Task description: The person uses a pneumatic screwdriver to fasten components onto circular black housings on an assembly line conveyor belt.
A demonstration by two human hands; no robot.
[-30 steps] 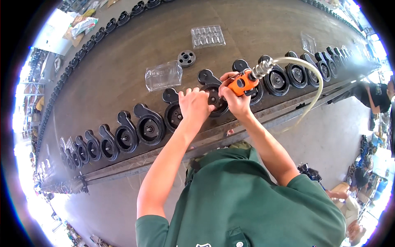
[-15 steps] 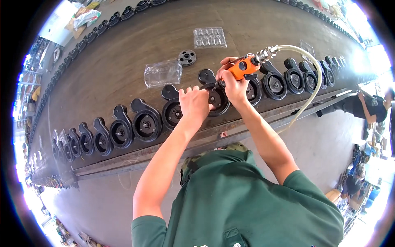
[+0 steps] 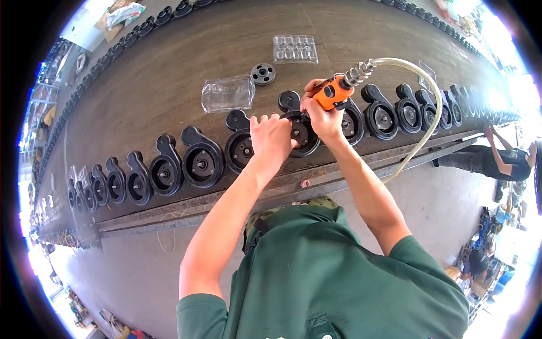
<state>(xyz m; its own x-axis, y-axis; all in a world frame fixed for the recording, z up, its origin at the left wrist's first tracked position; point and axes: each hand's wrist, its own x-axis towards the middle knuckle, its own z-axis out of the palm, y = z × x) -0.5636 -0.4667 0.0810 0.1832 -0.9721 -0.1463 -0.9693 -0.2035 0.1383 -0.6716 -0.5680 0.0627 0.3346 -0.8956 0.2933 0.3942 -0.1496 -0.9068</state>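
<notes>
A black round housing [image 3: 305,135], with a lobe at its top and a hub inside, sits in the row in front of me. My left hand [image 3: 272,137] grips its left side, fingers curled over the edge and thumb near the hub. My right hand [image 3: 322,115] is closed around an orange air tool [image 3: 333,94], whose lower end points toward the upper right of this housing. The fingers hide the tool's tip, so contact cannot be made out. Next to my left hand stands another black housing [image 3: 237,151], with screws showing inside.
Similar housings line the near edge of the brown table [image 3: 169,73] both ways. Beyond my hands lie a clear plastic tray [image 3: 295,50], a clear plastic package [image 3: 227,95] and a black disc [image 3: 263,74]. A pale air hose [image 3: 436,107] loops right. At far right is another person [image 3: 497,161].
The whole view has shifted slightly. Both hands keep their hold on the housing and the tool, and the tool sits a little lower. The other person's arms have moved.
</notes>
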